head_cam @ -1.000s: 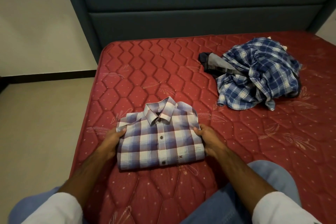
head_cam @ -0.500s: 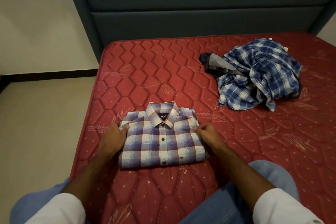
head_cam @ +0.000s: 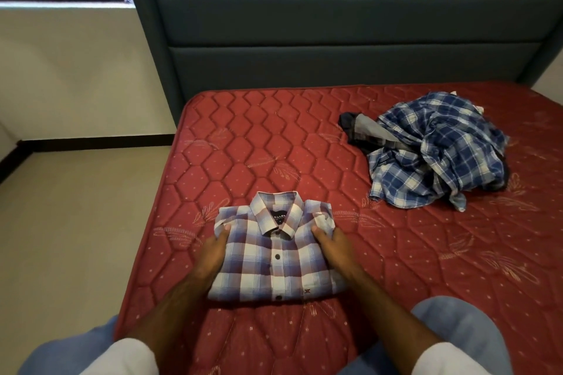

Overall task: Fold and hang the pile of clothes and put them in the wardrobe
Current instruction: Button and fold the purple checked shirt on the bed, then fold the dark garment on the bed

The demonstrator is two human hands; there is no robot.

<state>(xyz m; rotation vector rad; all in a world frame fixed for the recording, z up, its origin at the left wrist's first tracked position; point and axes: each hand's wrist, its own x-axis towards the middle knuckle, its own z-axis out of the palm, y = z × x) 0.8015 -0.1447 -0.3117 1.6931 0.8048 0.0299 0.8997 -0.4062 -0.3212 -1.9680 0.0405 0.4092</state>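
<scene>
The mattress (head_cam: 274,143) carries everything: the unfolded pile (head_cam: 432,152) sits toward its far right, well apart from the folded shirt (head_cam: 274,256), which lies near the left edge at the near end. Over the last second the shirt has slid a little farther from the person and the hands have moved up from its lower sides to its shoulders, which suggests squaring-off is done and a lift toward the wardrobe comes next. The left hand (head_cam: 210,256) grips the shirt's left edge, thumb on top; the right hand (head_cam: 332,248) grips the right shoulder likewise, so the shirt lies between them.
</scene>
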